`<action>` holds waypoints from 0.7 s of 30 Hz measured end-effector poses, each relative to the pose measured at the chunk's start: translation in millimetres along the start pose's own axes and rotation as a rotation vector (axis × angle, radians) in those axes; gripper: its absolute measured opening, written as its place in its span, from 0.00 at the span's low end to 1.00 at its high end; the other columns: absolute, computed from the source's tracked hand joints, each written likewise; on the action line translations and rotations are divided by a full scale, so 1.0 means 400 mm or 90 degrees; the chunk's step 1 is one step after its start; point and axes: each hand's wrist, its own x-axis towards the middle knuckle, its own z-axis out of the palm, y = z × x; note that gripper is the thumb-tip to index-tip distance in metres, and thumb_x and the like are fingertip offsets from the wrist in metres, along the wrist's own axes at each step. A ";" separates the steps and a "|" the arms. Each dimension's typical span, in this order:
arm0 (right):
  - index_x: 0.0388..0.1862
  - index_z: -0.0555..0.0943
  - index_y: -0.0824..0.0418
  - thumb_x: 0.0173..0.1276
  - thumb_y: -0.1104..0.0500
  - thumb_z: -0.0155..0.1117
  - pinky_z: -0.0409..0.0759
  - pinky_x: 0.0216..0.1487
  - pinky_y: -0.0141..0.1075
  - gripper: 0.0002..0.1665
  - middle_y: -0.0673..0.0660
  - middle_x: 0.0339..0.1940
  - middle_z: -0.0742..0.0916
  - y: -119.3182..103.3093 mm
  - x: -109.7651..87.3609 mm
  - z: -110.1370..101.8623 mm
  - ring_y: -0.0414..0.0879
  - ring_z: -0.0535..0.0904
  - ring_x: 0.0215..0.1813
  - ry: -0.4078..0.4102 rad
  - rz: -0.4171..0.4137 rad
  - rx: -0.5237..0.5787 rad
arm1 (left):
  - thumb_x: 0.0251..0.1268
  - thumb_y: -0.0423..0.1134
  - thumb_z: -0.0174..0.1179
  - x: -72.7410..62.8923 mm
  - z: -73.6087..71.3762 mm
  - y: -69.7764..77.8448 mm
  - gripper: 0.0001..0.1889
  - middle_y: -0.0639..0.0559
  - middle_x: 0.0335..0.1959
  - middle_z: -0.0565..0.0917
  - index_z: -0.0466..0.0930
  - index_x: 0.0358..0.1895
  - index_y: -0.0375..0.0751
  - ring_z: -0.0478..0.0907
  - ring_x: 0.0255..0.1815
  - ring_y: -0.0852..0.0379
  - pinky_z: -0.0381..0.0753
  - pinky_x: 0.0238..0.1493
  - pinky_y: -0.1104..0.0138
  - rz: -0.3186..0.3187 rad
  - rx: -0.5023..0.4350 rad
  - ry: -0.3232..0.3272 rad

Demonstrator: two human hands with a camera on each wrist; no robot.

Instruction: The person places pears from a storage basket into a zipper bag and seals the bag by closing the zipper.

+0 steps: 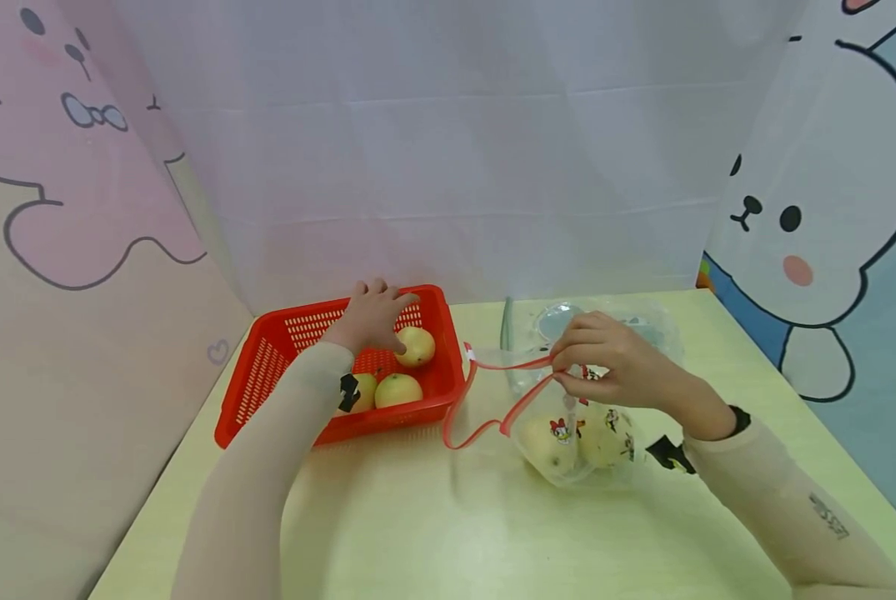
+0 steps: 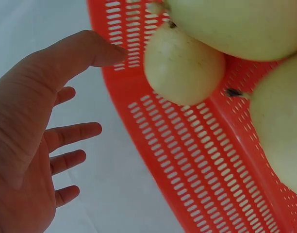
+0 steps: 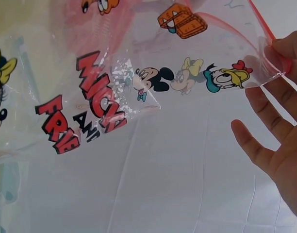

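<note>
Head view: fruits (image 1: 416, 347) lie near spread left grip (image 1: 372, 319); right grip (image 1: 614, 360) pinches bag's rim (image 1: 526, 402).

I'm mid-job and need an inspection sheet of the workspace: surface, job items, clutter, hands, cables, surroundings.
Surface: pale yellow-green table.
Job items: red perforated basket with at least three pale round fruits; transparent cartoon-print bag with red trim, at least two similar fruits inside.
Clutter: transparent plastic item with bluish print, lying behind the bag; exact type unclear.
Hands: left hand over the basket, fingers spread, holding nothing; right hand pinches the bag's red trim.
Cables: nothing seen.
Surroundings: whitish backdrop behind; cartoon-printed panels on both sides.
</note>
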 end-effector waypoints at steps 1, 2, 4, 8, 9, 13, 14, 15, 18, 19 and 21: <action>0.30 0.83 0.58 0.76 0.49 0.53 0.70 0.43 0.36 0.19 0.51 0.33 0.86 0.000 0.000 0.000 0.45 0.76 0.36 0.000 0.001 0.001 | 0.50 0.54 0.74 0.003 0.003 -0.003 0.47 0.43 0.66 0.73 0.64 0.76 0.51 0.61 0.63 0.41 0.59 0.63 0.47 -0.002 0.006 -0.008; 0.30 0.83 0.58 0.76 0.49 0.53 0.70 0.43 0.35 0.19 0.51 0.33 0.86 0.000 0.001 0.000 0.45 0.76 0.36 -0.001 0.001 0.001 | 0.50 0.54 0.75 0.006 0.007 -0.006 0.47 0.43 0.66 0.73 0.64 0.76 0.51 0.61 0.63 0.41 0.59 0.63 0.47 -0.003 0.014 -0.015; 0.30 0.83 0.58 0.76 0.50 0.53 0.69 0.43 0.34 0.19 0.51 0.33 0.86 0.001 0.001 0.001 0.45 0.76 0.36 -0.001 0.000 0.002 | 0.49 0.55 0.75 0.012 0.016 -0.012 0.48 0.43 0.67 0.73 0.64 0.76 0.52 0.61 0.63 0.41 0.57 0.64 0.46 -0.002 0.032 -0.027; 0.30 0.83 0.58 0.76 0.50 0.54 0.69 0.42 0.33 0.19 0.51 0.33 0.86 0.002 0.001 0.002 0.45 0.76 0.36 0.003 -0.006 0.004 | 0.50 0.57 0.74 0.023 0.044 -0.025 0.47 0.44 0.67 0.74 0.64 0.76 0.52 0.61 0.67 0.40 0.53 0.69 0.44 0.020 0.109 -0.047; 0.30 0.83 0.58 0.76 0.50 0.54 0.69 0.42 0.33 0.19 0.51 0.33 0.86 0.003 0.001 0.003 0.45 0.76 0.36 0.004 -0.008 0.005 | 0.50 0.57 0.74 0.026 0.052 -0.029 0.47 0.44 0.66 0.74 0.65 0.75 0.52 0.60 0.68 0.40 0.52 0.70 0.43 0.029 0.128 -0.050; 0.30 0.83 0.58 0.76 0.50 0.54 0.69 0.42 0.32 0.19 0.51 0.33 0.86 0.005 0.004 0.004 0.45 0.76 0.36 0.004 -0.010 0.006 | 0.53 0.58 0.71 0.035 0.084 -0.040 0.45 0.43 0.68 0.72 0.64 0.75 0.52 0.59 0.71 0.38 0.48 0.72 0.41 0.044 0.165 -0.073; 0.30 0.83 0.58 0.76 0.50 0.54 0.69 0.42 0.33 0.19 0.51 0.33 0.86 0.005 0.004 0.004 0.45 0.76 0.35 0.004 -0.010 0.007 | 0.53 0.58 0.71 0.037 0.090 -0.042 0.45 0.42 0.69 0.72 0.64 0.76 0.52 0.60 0.71 0.38 0.48 0.72 0.41 0.045 0.161 -0.076; 0.30 0.83 0.58 0.76 0.51 0.54 0.69 0.42 0.33 0.18 0.50 0.33 0.86 0.005 0.005 0.005 0.45 0.76 0.35 0.004 -0.009 0.007 | 0.53 0.58 0.70 0.039 0.096 -0.043 0.45 0.42 0.69 0.72 0.63 0.76 0.52 0.60 0.71 0.38 0.48 0.73 0.41 0.046 0.152 -0.079; 0.29 0.83 0.57 0.76 0.51 0.54 0.70 0.40 0.33 0.18 0.50 0.33 0.86 0.005 0.007 0.006 0.44 0.76 0.35 0.012 -0.020 0.004 | 0.54 0.56 0.69 0.047 0.112 -0.041 0.44 0.43 0.68 0.73 0.63 0.76 0.53 0.61 0.70 0.39 0.48 0.73 0.41 0.053 0.121 -0.086; 0.30 0.83 0.57 0.76 0.51 0.54 0.70 0.39 0.34 0.18 0.49 0.33 0.86 0.005 0.007 0.008 0.44 0.75 0.35 0.016 -0.026 0.003 | 0.54 0.56 0.69 0.049 0.116 -0.038 0.43 0.43 0.68 0.73 0.64 0.75 0.54 0.62 0.70 0.40 0.48 0.73 0.41 0.057 0.112 -0.087; 0.30 0.83 0.57 0.76 0.52 0.54 0.71 0.38 0.34 0.17 0.49 0.33 0.86 0.006 0.008 0.010 0.43 0.75 0.34 0.023 -0.038 0.002 | 0.55 0.55 0.68 0.056 0.124 -0.032 0.42 0.44 0.67 0.75 0.65 0.75 0.56 0.62 0.69 0.40 0.47 0.73 0.41 0.065 0.102 -0.088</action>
